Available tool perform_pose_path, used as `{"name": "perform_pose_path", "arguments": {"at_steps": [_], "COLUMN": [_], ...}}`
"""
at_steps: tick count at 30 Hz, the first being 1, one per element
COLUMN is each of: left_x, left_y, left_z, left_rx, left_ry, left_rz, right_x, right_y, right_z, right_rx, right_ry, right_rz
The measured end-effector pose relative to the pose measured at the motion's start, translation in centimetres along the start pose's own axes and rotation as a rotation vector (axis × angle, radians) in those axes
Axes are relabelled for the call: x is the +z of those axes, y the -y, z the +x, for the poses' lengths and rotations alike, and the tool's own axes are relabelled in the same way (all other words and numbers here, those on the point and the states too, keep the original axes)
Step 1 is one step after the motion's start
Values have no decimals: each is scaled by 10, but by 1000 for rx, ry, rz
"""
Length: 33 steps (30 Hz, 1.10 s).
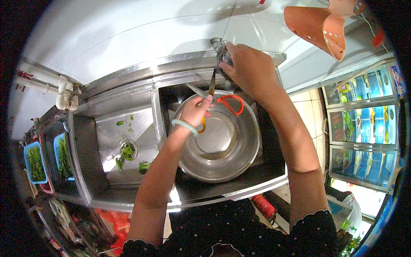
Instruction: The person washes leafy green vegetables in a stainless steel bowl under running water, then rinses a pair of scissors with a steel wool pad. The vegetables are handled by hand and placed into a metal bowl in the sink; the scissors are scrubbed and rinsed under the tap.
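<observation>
My left hand (pixel 194 112), with a pale green bangle (pixel 185 126) at its wrist, grips a pair of scissors (pixel 212 84) near the pivot. The scissors' blades stand spread apart, pointing away from me. One handle loop looks red and the other orange-yellow. Beneath this hand, a wide stainless steel bowl (pixel 224 163) sits in the right sink basin (pixel 273 160). My right hand (pixel 249 69) is closed around the metal tap (pixel 222 53) at the wall, and covers part of it. Whether water is running cannot be made out.
Green leaf scraps (pixel 127 151) lie around the drain of the left basin (pixel 144 125). Farther left are two blue baskets of greens (pixel 36 162) (pixel 64 157). White pipes (pixel 62 96) run along the wall. An orange perforated holder (pixel 316 29) hangs upper right, above a glass-door display fridge (pixel 361 125).
</observation>
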State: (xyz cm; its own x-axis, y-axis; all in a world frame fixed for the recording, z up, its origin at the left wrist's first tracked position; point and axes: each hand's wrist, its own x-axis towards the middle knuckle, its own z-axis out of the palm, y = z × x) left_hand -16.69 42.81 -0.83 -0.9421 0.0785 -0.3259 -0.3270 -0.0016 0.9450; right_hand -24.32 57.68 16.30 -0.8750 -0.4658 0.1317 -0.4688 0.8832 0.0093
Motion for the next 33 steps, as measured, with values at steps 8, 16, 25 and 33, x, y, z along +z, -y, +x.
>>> {"name": "perform_pose_path", "arguments": {"at_steps": [8,16,25,33], "left_x": [8,2,2,3], "left_y": [-4,9,26,22], "left_z": [27,37,37,32], "left_rx": [-68,-50,106,206], "left_ry": [35,-17,-40,-85], "left_rz": [24,-58,97,434], "right_x": [7,80,143,138], "right_y": [-22,-19,-2,-13], "right_z": [-9,-41,-40,-33], "right_rx": [-91,371,-11,-48], "right_ry": [-114,-308,-224,-35], "right_rz": [70,795,750,797]}}
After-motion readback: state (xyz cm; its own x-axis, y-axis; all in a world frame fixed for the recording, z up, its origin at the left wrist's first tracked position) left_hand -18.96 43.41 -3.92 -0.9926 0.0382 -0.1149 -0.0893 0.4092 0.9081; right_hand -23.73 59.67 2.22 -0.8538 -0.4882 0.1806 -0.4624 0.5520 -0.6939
